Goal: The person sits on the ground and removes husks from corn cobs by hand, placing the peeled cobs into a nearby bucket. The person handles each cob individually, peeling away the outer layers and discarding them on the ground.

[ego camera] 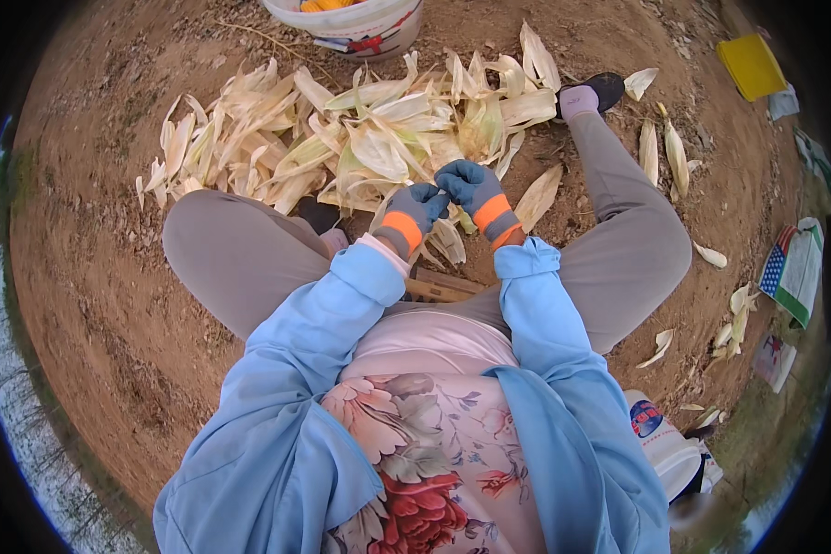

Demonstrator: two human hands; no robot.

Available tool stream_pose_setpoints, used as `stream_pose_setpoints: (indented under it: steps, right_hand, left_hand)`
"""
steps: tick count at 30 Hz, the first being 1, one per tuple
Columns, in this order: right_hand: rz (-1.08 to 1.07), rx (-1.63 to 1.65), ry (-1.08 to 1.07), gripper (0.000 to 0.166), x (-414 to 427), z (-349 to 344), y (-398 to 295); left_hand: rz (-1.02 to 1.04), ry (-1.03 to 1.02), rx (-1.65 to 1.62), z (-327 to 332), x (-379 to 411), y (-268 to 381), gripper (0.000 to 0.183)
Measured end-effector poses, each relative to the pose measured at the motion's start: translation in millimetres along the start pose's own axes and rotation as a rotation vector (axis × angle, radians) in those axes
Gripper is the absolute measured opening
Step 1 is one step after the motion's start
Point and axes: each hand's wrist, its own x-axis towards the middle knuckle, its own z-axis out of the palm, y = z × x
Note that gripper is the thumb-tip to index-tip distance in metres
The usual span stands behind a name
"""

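Observation:
Both my hands wear grey and dark blue work gloves with orange bands. My left hand point(412, 211) and my right hand point(476, 192) meet in front of me, over the near edge of a heap of dry corn husks point(381, 138). Their fingers are bent and the fingertips come close together; whether something small is between them is hard to tell. Pale husk leaves point(447, 242) lie below and between the hands. Beyond the heap stands a white plastic bucket point(374, 31) with yellow corn cobs point(325, 5) inside.
My bent legs flank the husks, with a shoe point(599, 90) at their right end. Loose husks point(675, 152) lie on the dirt at right. Farther right are a yellow object point(751, 67) and a printed bag point(796, 270). A white bucket point(665, 443) is near my right elbow.

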Motion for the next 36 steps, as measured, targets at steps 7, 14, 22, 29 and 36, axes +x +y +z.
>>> stream_pose_setpoints:
  steps: [7,14,22,29,36]
  right_hand:
    - [0.170,-0.304,0.149,0.026,18,13,16]
    - [0.128,-0.836,0.100,0.047,65,30,38]
    - [0.246,-0.655,0.079,0.032,76,44,49]
    - [0.371,-0.120,0.104,0.034,66,26,51]
    - [0.413,0.045,0.003,0.029,39,18,-1]
  left_hand:
    - [-0.074,0.348,-0.344,-33,5,-4,0.016]
    - [-0.094,0.355,-0.413,-31,17,-23,0.017]
    - [-0.106,0.425,-0.520,-32,34,-30,0.018]
    - [-0.101,0.405,-0.527,-30,43,-22,0.020]
    - [-0.041,0.246,-0.586,-24,41,3,0.023]
